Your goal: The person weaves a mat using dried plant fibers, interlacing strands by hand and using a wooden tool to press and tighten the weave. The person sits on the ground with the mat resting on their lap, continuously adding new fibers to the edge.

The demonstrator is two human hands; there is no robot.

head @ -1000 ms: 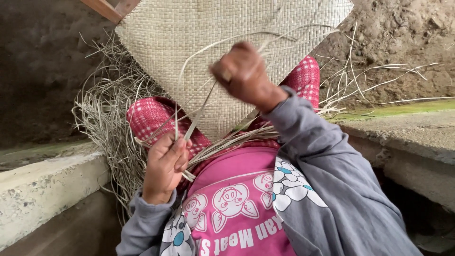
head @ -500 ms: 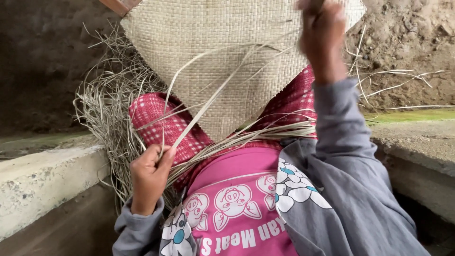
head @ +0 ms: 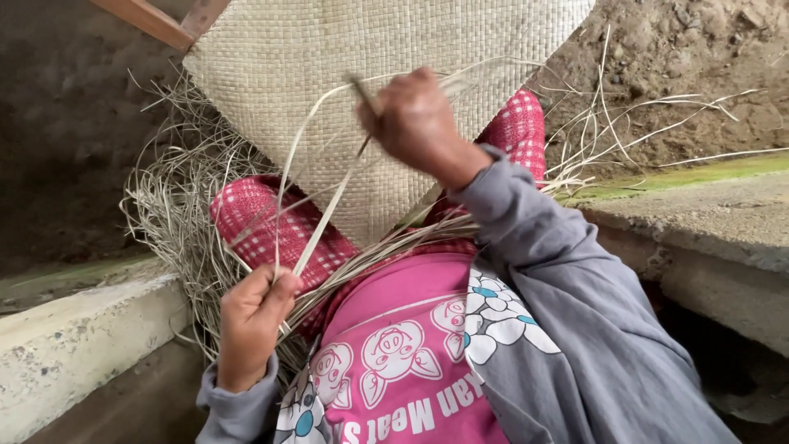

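Since a moment ago, the right hand (head: 415,119) is lowered toward the woven mat (head: 370,82), fingers pinched on a straw strand (head: 329,210) gripped below by the left hand (head: 251,316).

Loose straw strands (head: 177,222) crowding the left, concrete ledges (head: 74,345) flanking both sides

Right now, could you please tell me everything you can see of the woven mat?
The woven mat is pale tan, plaited from flat dry strips in a tight checker weave. It hangs point-down over the red checked lap, its top cut off by the frame. Loose unwoven strips trail from its edges in a tangle. The right hand is raised in front of it, gripping a thin strip; the left hand pinches strips below its tip.
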